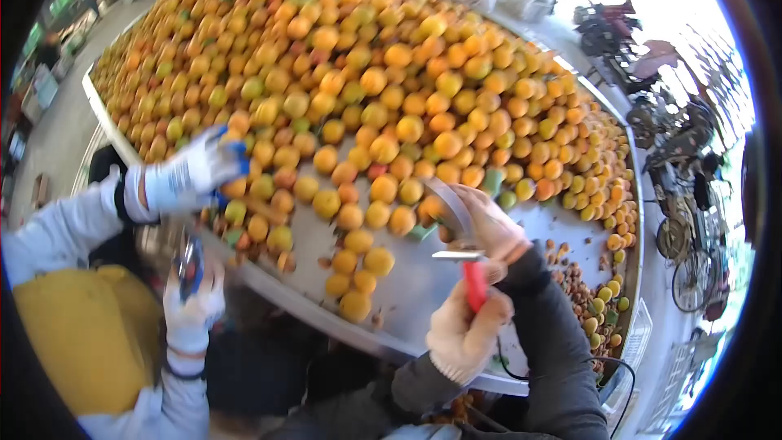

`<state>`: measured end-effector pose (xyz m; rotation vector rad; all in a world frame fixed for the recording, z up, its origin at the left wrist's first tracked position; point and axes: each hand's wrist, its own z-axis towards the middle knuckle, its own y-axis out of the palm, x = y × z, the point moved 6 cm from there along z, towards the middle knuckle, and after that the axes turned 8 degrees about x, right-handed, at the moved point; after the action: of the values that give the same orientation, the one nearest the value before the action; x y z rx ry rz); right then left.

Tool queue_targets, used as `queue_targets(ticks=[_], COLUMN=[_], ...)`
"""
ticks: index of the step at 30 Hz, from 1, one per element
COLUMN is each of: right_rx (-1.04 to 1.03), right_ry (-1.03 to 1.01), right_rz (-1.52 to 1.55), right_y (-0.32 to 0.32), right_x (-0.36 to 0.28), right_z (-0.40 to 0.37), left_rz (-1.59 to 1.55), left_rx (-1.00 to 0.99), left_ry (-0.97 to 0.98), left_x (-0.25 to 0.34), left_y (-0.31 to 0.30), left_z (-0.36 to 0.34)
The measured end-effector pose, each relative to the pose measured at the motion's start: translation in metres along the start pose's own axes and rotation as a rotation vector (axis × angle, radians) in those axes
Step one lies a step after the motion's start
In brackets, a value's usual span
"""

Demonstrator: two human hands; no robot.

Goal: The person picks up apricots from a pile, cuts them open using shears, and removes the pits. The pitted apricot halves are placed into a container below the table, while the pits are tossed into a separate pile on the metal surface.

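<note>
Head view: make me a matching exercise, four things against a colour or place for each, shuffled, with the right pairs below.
Things
1. Tool handle
2. Heaped fruit
3. Right sleeve
4. Co-worker's reaching glove

Colours and places
A. Dark grey
B. Pale, with blue at the fingers
C. Red, in the left hand
D. Spread over the table

Right pairs: 1-C, 2-D, 3-A, 4-B

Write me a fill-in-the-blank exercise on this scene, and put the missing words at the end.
The wearer's left hand grips a tool by its ____ handle.
Of the wearer's hands, the one closer to the big heap of fruit is the ____ one.
The co-worker's upper glove has ____ on its fingers.
The co-worker's clothing shows a large ____ area.

Missing words: red; right; blue; yellow.
</note>
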<state>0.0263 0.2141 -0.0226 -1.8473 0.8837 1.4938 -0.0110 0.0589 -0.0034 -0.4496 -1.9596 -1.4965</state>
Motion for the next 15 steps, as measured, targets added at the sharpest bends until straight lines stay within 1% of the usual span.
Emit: queue_targets(ticks=[2, 3, 5, 6, 7, 8, 9, 10, 11, 12, 13, 15], right_rx=[-0.087, -0.119, 0.019, 0.060, 0.165, 0.255, 0.316, 0.367, 0.402, 0.437, 0.513, 0.626], right_ry=[0.266, 0.401, 0.328, 0.106, -0.085, -0.070, 0.048, 0.147, 0.199, 0.238, 0.254, 0.299], right_rz=[0.102, 0.143, 0.174, -0.195, -0.587, -0.523, -0.196, 0.161, 0.392, 0.568, 0.589, 0.520], right_y=[0.016, 0.023, 0.024, 0.023, 0.021, 0.016, 0.011, 0.011, 0.015, 0.021, 0.027, 0.039], right_x=[0.003, 0.008, -0.001, -0.019, -0.037, -0.033, -0.012, 0.006, 0.022, 0.037, 0.052, 0.083], right_z=[-0.032, -0.049, -0.090, -0.107, -0.127, -0.151, -0.180, -0.208, -0.233, -0.258, -0.274, -0.299], left_rz=[0.114, 0.092, 0.025, 0.031, 0.114, 0.203, 0.249, 0.194, 0.135, 0.232, 0.285, 0.340], left_rx=[0.008, -0.069, -0.053, -0.030, -0.045, -0.054, -0.053, -0.081, -0.113, -0.127, -0.141, -0.145], left_ry=[-0.026, -0.039, -0.011, -0.025, -0.027, -0.025, 0.001, -0.037, -0.076, -0.061, 0.069, 0.306], left_x=[0.007, -0.001, 0.007, 0.009, 0.011, 0.015, 0.022, 0.023, 0.023, 0.031, 0.029, 0.028], left_y=[0.022, 0.002, 0.001, -0.001, 0.000, -0.001, 0.001, 0.002, 0.002, 0.001, 0.001, 0.002], left_z=[-0.011, -0.010, -0.017, -0.019, -0.021, -0.024, -0.027, -0.034, -0.041, -0.043, -0.048, -0.060])
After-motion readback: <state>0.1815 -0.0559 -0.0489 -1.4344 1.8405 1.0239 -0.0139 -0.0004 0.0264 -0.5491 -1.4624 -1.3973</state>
